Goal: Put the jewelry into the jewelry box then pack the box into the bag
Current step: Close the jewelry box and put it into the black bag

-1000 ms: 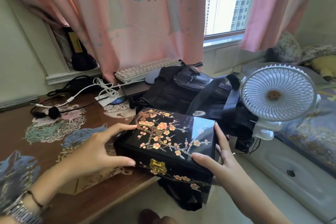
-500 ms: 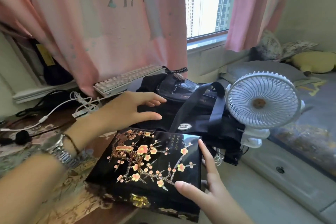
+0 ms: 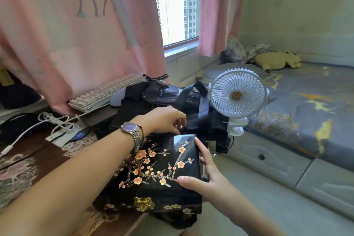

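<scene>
A: What lies at the left of the desk [image 3: 36, 151]?

B: A white cable [image 3: 57, 122] and a keyboard [image 3: 107, 92] under the pink curtain [image 3: 80, 34]. Neither belongs to the task.

A: And the left hand [image 3: 162, 119]?

B: It reaches across the jewelry box [image 3: 153, 174] to the black bag [image 3: 153, 101] behind it. The fingers are curled and pinched at the bag's near edge, seemingly on the fabric or a zipper, though what exactly they grip cannot be told.

A: Where is the box?

B: On the desk's front edge, lid shut, gold clasp [image 3: 143, 202] facing the person, its right part jutting past the edge. It sits just in front of the bag, touching or nearly so.

A: The right hand [image 3: 206, 176]?

B: It is spread wide, thumb on the lid's near right corner and fingers along the right side, steadying the box.

A: What stands at the far right?

B: A white fan [image 3: 237, 96] close beside the bag, with the bed [image 3: 306, 111] beyond.

A: How far along, then?

B: No jewelry lies loose, so the first half looks done. Opening the bag and sliding the box in remain.
</scene>
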The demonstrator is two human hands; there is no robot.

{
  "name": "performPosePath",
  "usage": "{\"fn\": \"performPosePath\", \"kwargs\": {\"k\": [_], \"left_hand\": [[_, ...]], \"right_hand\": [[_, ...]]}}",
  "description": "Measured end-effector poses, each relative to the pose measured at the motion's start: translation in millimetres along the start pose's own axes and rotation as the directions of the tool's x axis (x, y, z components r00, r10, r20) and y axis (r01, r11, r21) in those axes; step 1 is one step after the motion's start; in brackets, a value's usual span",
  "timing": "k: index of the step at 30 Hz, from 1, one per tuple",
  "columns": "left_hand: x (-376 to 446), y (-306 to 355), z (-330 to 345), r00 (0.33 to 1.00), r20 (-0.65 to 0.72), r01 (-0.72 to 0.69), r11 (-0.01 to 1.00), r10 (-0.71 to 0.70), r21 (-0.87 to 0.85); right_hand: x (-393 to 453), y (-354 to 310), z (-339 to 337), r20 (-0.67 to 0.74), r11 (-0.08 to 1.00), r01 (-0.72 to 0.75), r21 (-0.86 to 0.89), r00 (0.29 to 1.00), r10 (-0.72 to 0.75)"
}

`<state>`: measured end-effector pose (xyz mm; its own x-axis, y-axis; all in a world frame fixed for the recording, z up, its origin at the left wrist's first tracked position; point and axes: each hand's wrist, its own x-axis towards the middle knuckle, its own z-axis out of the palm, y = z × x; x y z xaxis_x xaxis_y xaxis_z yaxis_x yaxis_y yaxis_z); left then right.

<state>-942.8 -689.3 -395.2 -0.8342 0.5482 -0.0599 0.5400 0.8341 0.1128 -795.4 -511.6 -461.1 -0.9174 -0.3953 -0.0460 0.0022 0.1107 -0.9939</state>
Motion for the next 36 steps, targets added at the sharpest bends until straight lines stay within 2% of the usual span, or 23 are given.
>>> {"fn": "performPosePath", "kwargs": {"k": [5,10,15,20,24,30,36], "left_hand": [[3.8,-6.1,4.9,0.996,-0.078,0.041,0.999,-0.039,0.024],[-1.1,-13.8,7.2,0.994,-0.093,0.049,0.993,-0.059,-0.104],[-6.6,-16.6,2.5,0.988,-0.156,-0.022,0.965,-0.02,-0.261],[-7.1,-22.2,-2.1,0.951,-0.3,-0.126,0.978,0.072,-0.165],[-7.9,-26.1,-3.8,0.954,-0.291,-0.119,0.984,0.076,-0.134],[-14.6,-30.4,-8.3,0.983,-0.161,-0.105,0.986,0.083,-0.129],[-15.4,-32.2,-18.2,0.979,-0.178,-0.117,0.988,0.098,-0.1]], "right_hand": [[-0.2,0.8,0.3,-0.009,1.0,-0.015,-0.013,1.0,0.014],[1.9,4.5,-1.5,0.002,1.0,0.007,-0.006,1.0,-0.007],[3.3,8.0,-0.7,-0.003,1.0,0.015,-0.004,1.0,-0.015],[5.7,8.1,-1.3,-0.005,1.0,-0.01,0.005,1.0,0.01],[6.2,8.3,-7.5,0.019,0.984,-0.131,0.124,0.991,0.13],[5.6,12.2,-9.2,0.075,0.989,-0.073,0.129,0.995,0.063],[5.1,6.7,-12.6,0.105,0.985,-0.131,0.114,0.987,0.119]]}}
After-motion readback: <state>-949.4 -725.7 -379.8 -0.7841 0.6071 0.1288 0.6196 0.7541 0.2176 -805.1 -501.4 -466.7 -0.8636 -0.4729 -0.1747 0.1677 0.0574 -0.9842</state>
